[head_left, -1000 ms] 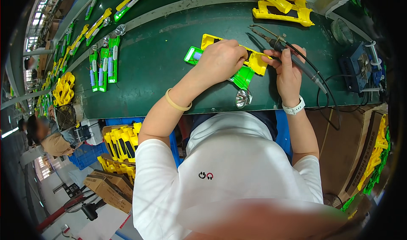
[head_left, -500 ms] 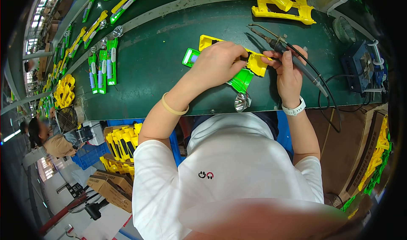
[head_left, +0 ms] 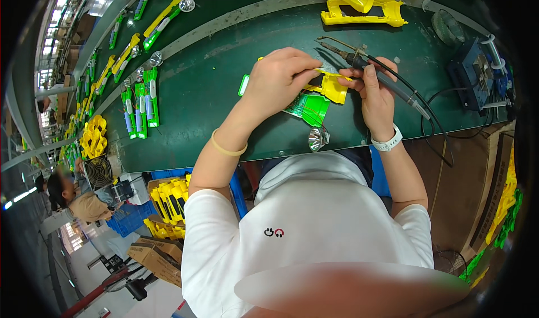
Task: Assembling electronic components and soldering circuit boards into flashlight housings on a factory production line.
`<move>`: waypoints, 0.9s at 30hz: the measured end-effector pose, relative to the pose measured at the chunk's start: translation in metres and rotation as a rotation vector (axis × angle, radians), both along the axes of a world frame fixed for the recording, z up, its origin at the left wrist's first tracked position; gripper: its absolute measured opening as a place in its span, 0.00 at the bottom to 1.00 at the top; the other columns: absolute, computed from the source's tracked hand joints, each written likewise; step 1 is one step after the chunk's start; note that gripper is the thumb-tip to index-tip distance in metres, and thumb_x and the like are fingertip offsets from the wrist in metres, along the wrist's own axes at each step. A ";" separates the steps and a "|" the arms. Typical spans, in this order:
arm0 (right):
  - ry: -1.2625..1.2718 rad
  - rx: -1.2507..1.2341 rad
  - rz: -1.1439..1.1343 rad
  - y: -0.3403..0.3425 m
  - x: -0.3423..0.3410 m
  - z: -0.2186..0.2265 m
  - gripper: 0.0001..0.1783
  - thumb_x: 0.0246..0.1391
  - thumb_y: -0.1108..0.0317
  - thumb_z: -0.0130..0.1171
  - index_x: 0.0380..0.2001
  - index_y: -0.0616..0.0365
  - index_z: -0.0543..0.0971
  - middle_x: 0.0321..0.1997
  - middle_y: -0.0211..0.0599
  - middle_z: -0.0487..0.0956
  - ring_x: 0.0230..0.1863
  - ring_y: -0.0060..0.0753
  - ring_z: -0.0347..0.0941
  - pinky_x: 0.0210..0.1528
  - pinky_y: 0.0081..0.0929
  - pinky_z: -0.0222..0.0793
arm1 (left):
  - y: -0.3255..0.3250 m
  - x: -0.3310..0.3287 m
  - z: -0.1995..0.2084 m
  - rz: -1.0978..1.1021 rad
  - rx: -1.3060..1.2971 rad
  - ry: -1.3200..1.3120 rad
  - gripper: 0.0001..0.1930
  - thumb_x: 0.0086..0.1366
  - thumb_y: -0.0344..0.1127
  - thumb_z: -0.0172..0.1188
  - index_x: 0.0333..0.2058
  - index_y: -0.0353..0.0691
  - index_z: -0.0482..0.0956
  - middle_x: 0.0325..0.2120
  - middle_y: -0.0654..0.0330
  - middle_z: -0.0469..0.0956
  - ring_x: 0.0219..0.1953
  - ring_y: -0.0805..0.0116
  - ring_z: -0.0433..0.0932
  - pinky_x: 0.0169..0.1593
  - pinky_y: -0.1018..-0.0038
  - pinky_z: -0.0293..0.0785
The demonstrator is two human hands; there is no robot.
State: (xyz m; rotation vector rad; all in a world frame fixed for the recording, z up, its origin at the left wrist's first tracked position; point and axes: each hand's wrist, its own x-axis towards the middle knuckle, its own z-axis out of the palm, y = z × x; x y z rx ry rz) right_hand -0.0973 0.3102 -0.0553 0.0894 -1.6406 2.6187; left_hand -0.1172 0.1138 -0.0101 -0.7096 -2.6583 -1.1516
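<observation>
My right hand (head_left: 375, 99) is closed round a soldering iron (head_left: 387, 82), its tip pointing to the upper left. Its fingertips also meet the right end of a yellow plastic casing half (head_left: 335, 89). My left hand (head_left: 281, 76) covers much of that casing; its thumb and forefinger are pinched at the casing's upper edge, and what lies between them is too small to make out. Below them lies an open green lamp casing (head_left: 315, 111) with a circuit board, partly hidden by my left hand. A round silver reflector (head_left: 318, 139) hangs from it by thin wires at the table edge.
Green lamp bodies with batteries (head_left: 139, 107) lie at the left. Yellow casings (head_left: 365, 17) are stacked at the back. A blue soldering station (head_left: 471, 76) with a solder spool stands right, its cable looping near my right wrist. Another person (head_left: 84, 200) sits far left.
My left hand has shifted slightly up and left, uncovering more of the green casing's board. The iron stays in my right hand. The whole view has shifted a little.
</observation>
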 end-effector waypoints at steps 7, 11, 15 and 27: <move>-0.039 0.076 -0.023 0.004 -0.001 0.002 0.14 0.60 0.66 0.49 0.44 0.60 0.60 0.36 0.40 0.72 0.38 0.33 0.76 0.37 0.23 0.74 | -0.020 0.014 0.016 0.065 0.820 -0.783 0.12 0.60 0.25 0.55 0.43 0.34 0.70 0.29 0.55 0.79 0.25 0.76 0.76 0.26 0.81 0.74; 0.084 0.142 -0.153 0.005 0.003 0.001 0.15 0.55 0.72 0.55 0.42 0.60 0.62 0.32 0.34 0.72 0.30 0.21 0.71 0.32 0.17 0.67 | -0.047 0.034 0.005 0.249 0.770 -0.738 0.08 0.57 0.26 0.60 0.36 0.35 0.74 0.27 0.57 0.79 0.24 0.74 0.76 0.26 0.81 0.72; 0.070 0.187 -0.113 -0.007 0.016 0.012 0.17 0.51 0.75 0.59 0.41 0.59 0.63 0.33 0.33 0.69 0.27 0.19 0.69 0.28 0.16 0.67 | -0.051 0.028 0.004 0.232 -0.038 -0.111 0.02 0.51 0.26 0.62 0.25 0.38 0.79 0.24 0.58 0.76 0.26 0.65 0.74 0.31 0.74 0.71; 0.015 0.295 0.028 -0.041 0.006 0.004 0.13 0.51 0.74 0.58 0.36 0.61 0.65 0.28 0.28 0.68 0.24 0.13 0.64 0.23 0.12 0.60 | -0.057 -0.007 -0.004 0.002 -0.348 -0.040 0.03 0.47 0.24 0.59 0.24 0.36 0.76 0.29 0.55 0.66 0.30 0.59 0.71 0.34 0.69 0.72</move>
